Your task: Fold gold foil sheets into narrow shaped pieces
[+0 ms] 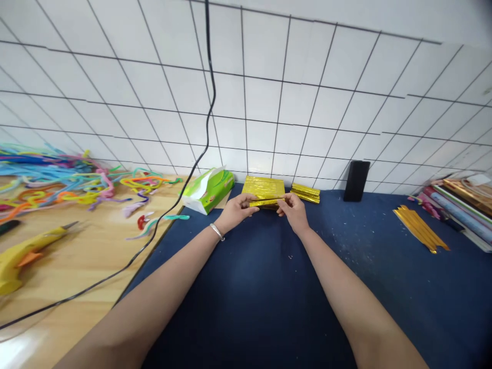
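Observation:
Between my two hands runs a thin strip of shiny gold foil (266, 202), held roughly level. My left hand (237, 210), with a silver bangle at the wrist, pinches its left end. The right end is pinched by my right hand (292, 209). Right behind the strip lies a wide gold foil sheet or stack (263, 185), partly covered by my fingers and the strip. A smaller bundle of folded gold strips (306, 193) rests just beyond my right hand.
A green tissue pack (215, 189) stands left of the foil. A black phone-like block (356, 181) leans at the wall. Gold strips (421, 228) lie right. A yellow glue gun (28, 256), pipe cleaners (69, 179) and a black cable (161, 218) are left.

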A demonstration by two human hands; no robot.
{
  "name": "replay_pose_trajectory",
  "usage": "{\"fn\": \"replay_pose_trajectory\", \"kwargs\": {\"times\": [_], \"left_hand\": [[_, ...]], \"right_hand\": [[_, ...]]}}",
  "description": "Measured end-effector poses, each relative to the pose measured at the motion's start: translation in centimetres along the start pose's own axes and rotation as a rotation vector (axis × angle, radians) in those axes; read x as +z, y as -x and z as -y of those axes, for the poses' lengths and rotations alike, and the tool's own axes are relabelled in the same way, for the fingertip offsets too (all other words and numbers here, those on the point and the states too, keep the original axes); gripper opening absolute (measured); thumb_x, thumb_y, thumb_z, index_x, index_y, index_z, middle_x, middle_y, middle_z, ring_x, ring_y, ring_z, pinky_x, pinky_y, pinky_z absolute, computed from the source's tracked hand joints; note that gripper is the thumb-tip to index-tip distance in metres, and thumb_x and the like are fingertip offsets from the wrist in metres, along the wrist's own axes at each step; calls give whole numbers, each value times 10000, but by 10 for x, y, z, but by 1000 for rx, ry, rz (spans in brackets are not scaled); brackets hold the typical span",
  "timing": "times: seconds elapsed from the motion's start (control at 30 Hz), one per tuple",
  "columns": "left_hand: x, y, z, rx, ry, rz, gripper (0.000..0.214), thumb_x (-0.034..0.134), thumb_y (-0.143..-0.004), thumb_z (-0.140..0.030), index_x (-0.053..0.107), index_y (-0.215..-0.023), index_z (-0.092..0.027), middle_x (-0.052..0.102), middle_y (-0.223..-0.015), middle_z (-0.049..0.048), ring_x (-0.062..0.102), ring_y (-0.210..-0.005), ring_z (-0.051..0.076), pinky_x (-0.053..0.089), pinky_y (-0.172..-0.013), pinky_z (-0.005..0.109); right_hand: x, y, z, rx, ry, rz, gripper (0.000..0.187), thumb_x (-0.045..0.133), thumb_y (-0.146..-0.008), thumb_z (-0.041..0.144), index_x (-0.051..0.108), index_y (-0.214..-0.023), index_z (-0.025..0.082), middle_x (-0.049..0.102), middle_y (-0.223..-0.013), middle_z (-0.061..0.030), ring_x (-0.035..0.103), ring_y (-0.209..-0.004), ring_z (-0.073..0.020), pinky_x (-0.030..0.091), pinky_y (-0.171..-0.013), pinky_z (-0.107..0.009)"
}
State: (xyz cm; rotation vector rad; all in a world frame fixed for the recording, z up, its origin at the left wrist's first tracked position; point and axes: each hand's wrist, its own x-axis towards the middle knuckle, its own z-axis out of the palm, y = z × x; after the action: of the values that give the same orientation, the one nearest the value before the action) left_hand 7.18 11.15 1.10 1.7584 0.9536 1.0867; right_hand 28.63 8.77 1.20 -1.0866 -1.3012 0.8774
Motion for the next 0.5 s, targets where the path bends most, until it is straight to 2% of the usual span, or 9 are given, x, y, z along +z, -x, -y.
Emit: {"fn": "replay_pose_trajectory", "kwargs": {"times": [0.1, 0.27, 0.37, 0.5], "left_hand": [[-4, 15, -2, -20, 96, -18, 400, 671, -704, -316, 542, -1043, -149, 599, -734, -12, 567, -603, 85, 507, -591, 243], [-14, 39, -8, -78, 220, 47, 386, 658, -718, -319, 527, -1036, -144, 644, -818, 29, 629, -717, 123, 527, -601, 247], [-18, 49, -10, -134, 214, 82, 335, 651, -730, -323, 545, -997, -150, 655, -780, 30, 634, -697, 121, 526, -583, 230], [-19, 54, -8, -150, 176, 68, 303, 645, -742, -328, 555, -979, -162, 657, -783, 33, 637, -706, 128, 527, -580, 227]], "right_hand": [[2, 7, 3, 6, 36, 40, 337, 618, -722, 460, 539, -911, 193, 571, -637, 40, 560, -507, -100, 488, -481, -233], [3, 22, 5, 15, 200, 145, 344, 589, -746, 479, 554, -933, 192, 578, -671, 23, 569, -544, -116, 482, -516, -250], [2, 28, 7, -55, 339, 191, 324, 565, -777, 468, 568, -951, 195, 586, -708, 14, 577, -593, -125, 481, -595, -270], [4, 30, 8, -213, 596, 260, 287, 547, -809, 452, 592, -943, 203, 615, -809, -17, 582, -709, -151, 464, -686, -290]]}}
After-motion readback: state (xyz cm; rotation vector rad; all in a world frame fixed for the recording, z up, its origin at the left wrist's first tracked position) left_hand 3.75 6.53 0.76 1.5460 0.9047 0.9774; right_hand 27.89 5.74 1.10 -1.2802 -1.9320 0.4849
